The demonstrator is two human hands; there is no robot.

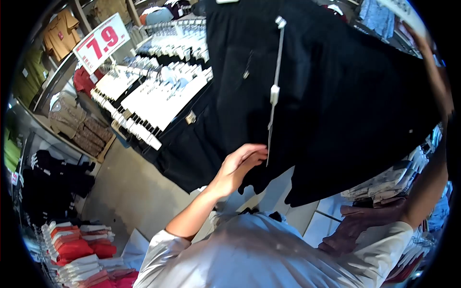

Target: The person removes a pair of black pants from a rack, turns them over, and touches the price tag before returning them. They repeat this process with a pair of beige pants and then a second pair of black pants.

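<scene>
A large piece of black clothing [336,105] hangs spread out in front of me, filling the middle and right of the head view. Over it runs a thin pale clip hanger [276,72], seen edge-on, with small white clips. My left hand [237,168] reaches up from below with fingers closed at the hanger's lower end, against the black cloth. Raised high at the right edge, my right hand [425,45] is beside the garment's outer side, close to a white sign [401,7]; its fingers are mostly hidden.
A rack of white hangers [168,91] with dark clothes stands ahead left, under a red-and-white price sign [102,43]. Folded red clothes [79,245] lie low left, black clothes [53,182] above them. Mauve garments [355,225] hang close on my right. Tiled floor [129,177] shows between racks.
</scene>
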